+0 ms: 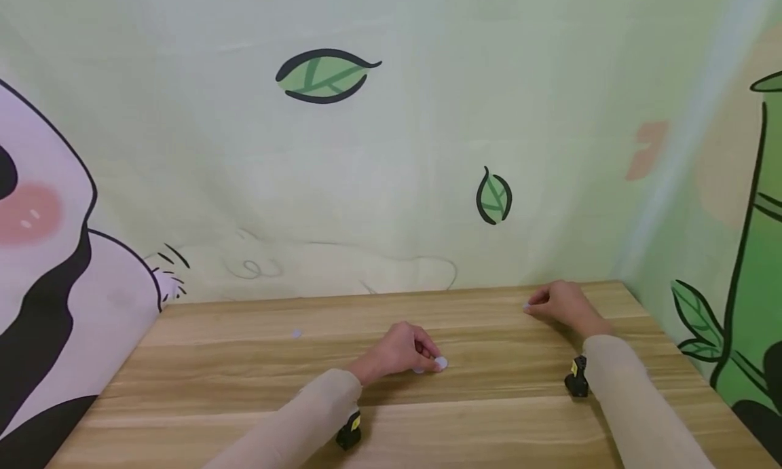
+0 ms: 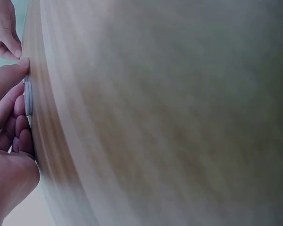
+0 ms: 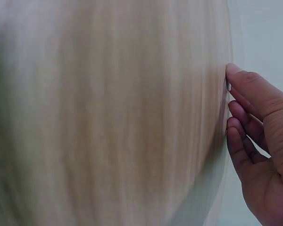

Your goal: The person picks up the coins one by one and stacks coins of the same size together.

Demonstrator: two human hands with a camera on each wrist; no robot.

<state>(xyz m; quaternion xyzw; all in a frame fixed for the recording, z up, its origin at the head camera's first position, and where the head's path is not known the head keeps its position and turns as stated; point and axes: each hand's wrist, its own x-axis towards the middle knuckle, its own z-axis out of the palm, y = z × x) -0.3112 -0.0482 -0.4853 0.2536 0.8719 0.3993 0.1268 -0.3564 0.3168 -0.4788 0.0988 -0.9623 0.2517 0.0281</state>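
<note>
so there's a white disc [image 1: 441,364] at the left hand [image 1: 397,347], near the middle of the table [image 1: 489,421]. thumb and index are pinched together on its edge, barely any gap, and the other fingers are curled in under the palm. a second disc [image 1: 419,370] peeks out just beside it, under those curled fingers. the left wrist view has something pale and edge-on right by the fingers, can't tell if that's one disc or a couple.

third disc [image 1: 527,307] is with the right hand [image 1: 565,306], over by the back edge of the table toward the right. it's pinched between thumb and index, pretty much closed on it, other fingers loosely bent. only a thin dark edge of it shows in the right wrist view, and i can't tell if it's touching the wood.

fourth disc [image 1: 296,333] is lying on the table off to the left, well apart from both hands.

further out: beige sleeves [image 1: 293,421] on both arms, with a little black camera [image 1: 349,434] under each wrist. behind the table hangs a pale green backdrop [image 1: 415,129] with two leaves [image 1: 324,77], a panda [image 1: 116,286] on the left and a green stalk [image 1: 754,279] on the right.
</note>
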